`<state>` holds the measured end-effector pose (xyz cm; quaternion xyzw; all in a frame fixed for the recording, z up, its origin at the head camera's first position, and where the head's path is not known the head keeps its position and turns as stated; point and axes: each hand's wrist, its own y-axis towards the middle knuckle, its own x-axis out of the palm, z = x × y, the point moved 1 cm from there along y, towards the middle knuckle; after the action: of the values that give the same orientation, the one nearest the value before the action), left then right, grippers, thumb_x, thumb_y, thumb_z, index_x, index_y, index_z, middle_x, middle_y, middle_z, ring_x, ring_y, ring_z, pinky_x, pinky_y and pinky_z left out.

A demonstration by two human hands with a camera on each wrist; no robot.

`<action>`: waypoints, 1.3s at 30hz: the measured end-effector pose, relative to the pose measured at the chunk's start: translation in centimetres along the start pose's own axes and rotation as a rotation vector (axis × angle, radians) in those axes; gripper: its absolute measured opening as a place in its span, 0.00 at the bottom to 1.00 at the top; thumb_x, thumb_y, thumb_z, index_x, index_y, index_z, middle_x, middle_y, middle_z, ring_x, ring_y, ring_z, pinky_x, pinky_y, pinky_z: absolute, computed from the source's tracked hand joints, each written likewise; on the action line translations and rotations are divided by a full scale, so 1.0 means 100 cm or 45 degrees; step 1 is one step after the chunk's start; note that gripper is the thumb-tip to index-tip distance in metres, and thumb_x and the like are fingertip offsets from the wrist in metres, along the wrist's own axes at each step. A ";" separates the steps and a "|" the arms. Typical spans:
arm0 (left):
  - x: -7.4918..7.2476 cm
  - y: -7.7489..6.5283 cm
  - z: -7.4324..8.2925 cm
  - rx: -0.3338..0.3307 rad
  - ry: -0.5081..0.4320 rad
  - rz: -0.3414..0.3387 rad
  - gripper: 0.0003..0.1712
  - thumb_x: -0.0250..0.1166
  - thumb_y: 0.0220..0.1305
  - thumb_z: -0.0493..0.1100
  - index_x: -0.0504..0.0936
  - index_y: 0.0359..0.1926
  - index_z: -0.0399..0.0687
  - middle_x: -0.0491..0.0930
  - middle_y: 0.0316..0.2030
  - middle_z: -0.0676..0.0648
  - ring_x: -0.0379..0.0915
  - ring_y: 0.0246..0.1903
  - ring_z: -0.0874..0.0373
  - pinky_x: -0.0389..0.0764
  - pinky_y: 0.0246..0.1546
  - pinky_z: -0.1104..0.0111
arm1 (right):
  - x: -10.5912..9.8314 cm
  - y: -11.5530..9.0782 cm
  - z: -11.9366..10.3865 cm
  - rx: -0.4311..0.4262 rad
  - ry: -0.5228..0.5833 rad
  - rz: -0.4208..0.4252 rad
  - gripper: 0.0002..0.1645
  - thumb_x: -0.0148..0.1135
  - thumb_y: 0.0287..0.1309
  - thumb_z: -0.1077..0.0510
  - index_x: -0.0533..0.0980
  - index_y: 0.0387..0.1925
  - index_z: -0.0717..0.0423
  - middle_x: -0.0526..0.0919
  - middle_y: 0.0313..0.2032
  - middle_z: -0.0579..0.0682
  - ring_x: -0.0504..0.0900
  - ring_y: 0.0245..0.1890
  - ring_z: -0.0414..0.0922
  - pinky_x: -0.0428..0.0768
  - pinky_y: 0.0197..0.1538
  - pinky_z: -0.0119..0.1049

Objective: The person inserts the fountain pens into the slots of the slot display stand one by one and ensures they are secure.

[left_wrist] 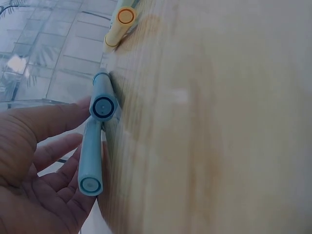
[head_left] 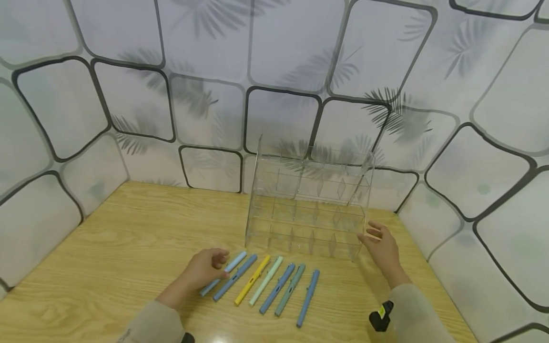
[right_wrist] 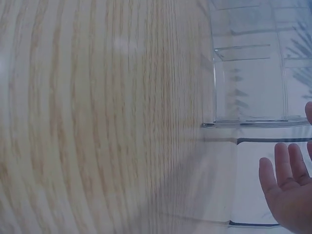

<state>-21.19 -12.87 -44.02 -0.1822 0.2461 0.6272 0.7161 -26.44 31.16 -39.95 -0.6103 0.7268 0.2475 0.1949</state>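
Note:
Several capped pens lie slanted in a row on the table. At the row's left end is a light blue pen [head_left: 237, 261], beside a darker blue pen [head_left: 236, 277], then a yellow pen [head_left: 252, 280]. My left hand [head_left: 204, 269] straddles the light blue pen, thumb stretched across it toward the darker blue one, fingers loosely bent on its left. In the left wrist view, the light blue pen [left_wrist: 90, 165] shows end-on between thumb and fingers. By the right side of a clear compartmented rack [head_left: 314, 220], my right hand [head_left: 381, 247] has its fingers spread and holds nothing.
Further right in the row are a mint pen [head_left: 266, 281], a blue pen [head_left: 276, 288], a green pen [head_left: 289, 289] and another blue pen [head_left: 308, 298]. The rack stands upright behind them, near the patterned wall [head_left: 210, 109]. The wooden table [head_left: 107, 267] spreads out to the left.

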 end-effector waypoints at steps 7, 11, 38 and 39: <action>0.002 0.002 -0.002 -0.018 0.029 -0.008 0.24 0.78 0.40 0.33 0.82 0.43 0.34 0.82 0.36 0.49 0.75 0.34 0.57 0.79 0.38 0.64 | 0.001 0.002 0.002 0.056 0.132 -0.001 0.36 0.59 0.65 0.50 0.60 0.66 0.64 0.67 0.60 0.68 0.72 0.57 0.61 0.78 0.52 0.43; 0.001 0.004 -0.004 0.009 0.044 -0.027 0.22 0.78 0.41 0.33 0.84 0.41 0.34 0.81 0.33 0.51 0.75 0.33 0.58 0.80 0.36 0.65 | 0.002 0.003 0.002 0.104 0.204 -0.005 0.34 0.58 0.66 0.53 0.60 0.66 0.64 0.67 0.61 0.67 0.71 0.57 0.59 0.78 0.52 0.40; -0.034 0.019 -0.009 -0.114 -0.352 -0.456 0.22 0.68 0.53 0.29 0.76 0.51 0.28 0.79 0.38 0.44 0.76 0.36 0.54 0.80 0.38 0.63 | 0.005 0.003 -0.005 0.115 0.248 -0.038 0.27 0.56 0.67 0.60 0.64 0.64 0.64 0.70 0.58 0.66 0.77 0.49 0.46 0.81 0.43 0.32; -0.035 0.020 -0.008 -0.120 -0.384 -0.484 0.25 0.67 0.54 0.29 0.74 0.54 0.28 0.79 0.39 0.43 0.76 0.37 0.54 0.80 0.38 0.63 | 0.005 0.003 -0.005 0.110 0.246 -0.040 0.27 0.56 0.67 0.60 0.64 0.64 0.65 0.70 0.58 0.66 0.76 0.50 0.47 0.81 0.43 0.32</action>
<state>-23.59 -15.89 -42.54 -0.1626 0.0682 0.5122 0.8405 -26.84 30.52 -39.74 -0.6337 0.7425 0.1529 0.1540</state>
